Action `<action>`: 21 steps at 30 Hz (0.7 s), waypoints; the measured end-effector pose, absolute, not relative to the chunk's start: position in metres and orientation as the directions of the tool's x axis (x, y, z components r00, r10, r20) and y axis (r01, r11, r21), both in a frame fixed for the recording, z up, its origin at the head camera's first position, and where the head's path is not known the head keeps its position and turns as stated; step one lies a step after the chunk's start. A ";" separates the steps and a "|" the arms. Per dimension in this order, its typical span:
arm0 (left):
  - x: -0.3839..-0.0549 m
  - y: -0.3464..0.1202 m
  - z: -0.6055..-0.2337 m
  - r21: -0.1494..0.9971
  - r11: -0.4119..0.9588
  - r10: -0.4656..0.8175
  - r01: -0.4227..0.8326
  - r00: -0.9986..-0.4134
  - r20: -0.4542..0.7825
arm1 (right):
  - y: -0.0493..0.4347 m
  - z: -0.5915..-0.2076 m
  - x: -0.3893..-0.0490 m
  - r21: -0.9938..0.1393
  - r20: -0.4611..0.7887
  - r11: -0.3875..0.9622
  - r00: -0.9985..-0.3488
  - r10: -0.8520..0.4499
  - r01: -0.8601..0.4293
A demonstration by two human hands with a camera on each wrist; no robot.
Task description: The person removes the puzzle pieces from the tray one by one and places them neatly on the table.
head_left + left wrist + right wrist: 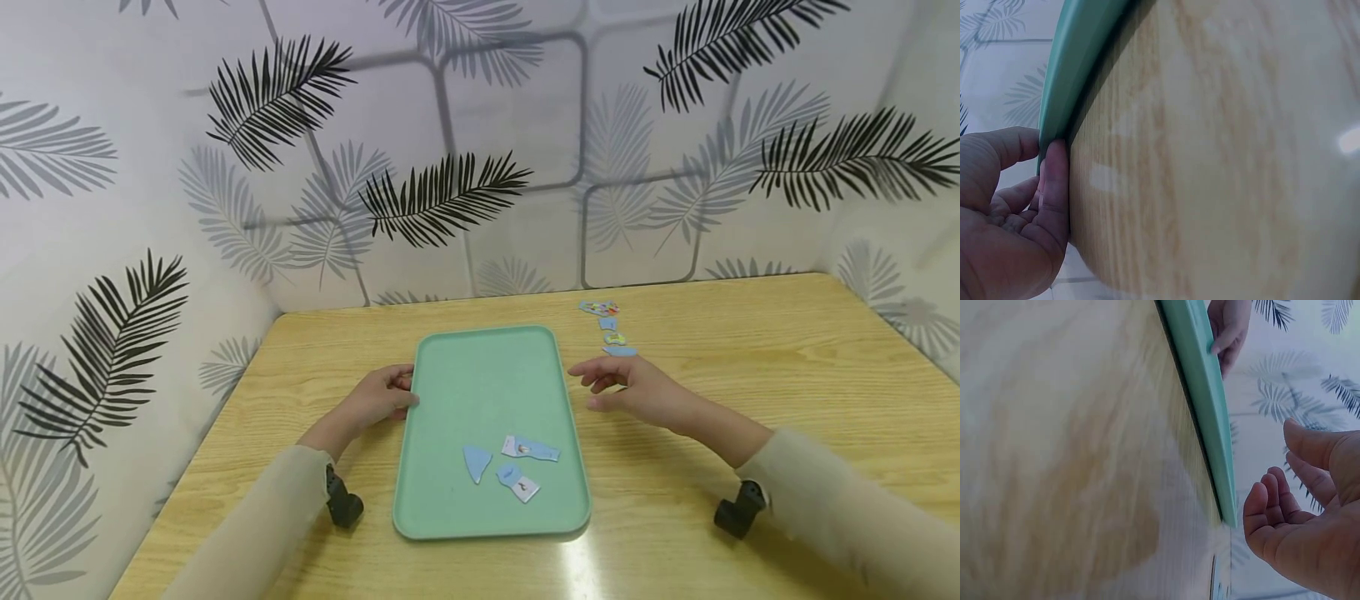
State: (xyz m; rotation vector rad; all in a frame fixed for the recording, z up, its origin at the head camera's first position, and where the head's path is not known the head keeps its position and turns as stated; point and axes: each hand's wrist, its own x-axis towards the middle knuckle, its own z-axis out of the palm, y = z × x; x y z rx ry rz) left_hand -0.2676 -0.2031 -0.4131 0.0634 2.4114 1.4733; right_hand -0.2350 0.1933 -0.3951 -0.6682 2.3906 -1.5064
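A pale green tray (480, 367) lies on the wooden table. My left hand (382, 394) grips its left rim, thumb on top and fingers at the outer side; the left wrist view shows the hand (1019, 206) pinching the rim there. Beyond the right rim my right hand (637, 386) hovers with loosely bent fingers, holding nothing, as the right wrist view also shows. Toward the tray's near end lie three flat light-blue pieces with irregular edges: a plain pointed one (476, 461), a long printed one (531, 448) and a partly white one (519, 482).
Several similar flat pieces form a rough column on the table (750, 350) behind my right hand, from a colourful printed one (600, 307) down to a blue one (619, 351) near my fingers. A leaf-patterned wall covering (510, 242) borders the table's back and left.
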 end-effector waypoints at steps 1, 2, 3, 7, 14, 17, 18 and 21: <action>-0.268 -0.203 -0.413 0.874 0.470 0.199 -0.123 -0.950 -0.241 | 0.191 -0.395 -0.233 -0.901 0.038 0.357 -0.864 -0.502 -0.247; -0.268 -0.203 -0.413 0.873 0.472 0.199 -0.123 -0.950 -0.241 | 0.188 -0.394 -0.231 -0.903 0.034 0.353 -0.860 -0.509 -0.245; -0.268 -0.203 -0.413 0.873 0.473 0.199 -0.123 -0.950 -0.241 | 0.185 -0.395 -0.229 -0.904 0.032 0.349 -0.855 -0.517 -0.245; -0.268 -0.202 -0.413 0.872 0.475 0.196 -0.121 -0.951 -0.239 | 0.176 -0.395 -0.222 -0.912 0.028 0.327 -0.830 -0.557 -0.250; -0.268 -0.203 -0.413 0.874 0.469 0.194 -0.127 -0.950 -0.243 | 0.162 -0.398 -0.214 -0.913 0.027 0.316 -0.808 -0.588 -0.260; -0.268 -0.203 -0.414 0.873 0.471 0.195 -0.125 -0.951 -0.241 | 0.158 -0.399 -0.213 -0.908 0.037 0.313 -0.797 -0.603 -0.279; -0.268 -0.203 -0.414 0.873 0.471 0.195 -0.124 -0.951 -0.241 | 0.156 -0.400 -0.213 -0.906 0.034 0.317 -0.795 -0.606 -0.280; -0.268 -0.203 -0.414 0.872 0.475 0.195 -0.120 -0.952 -0.237 | 0.153 -0.400 -0.213 -0.900 0.021 0.331 -0.788 -0.615 -0.283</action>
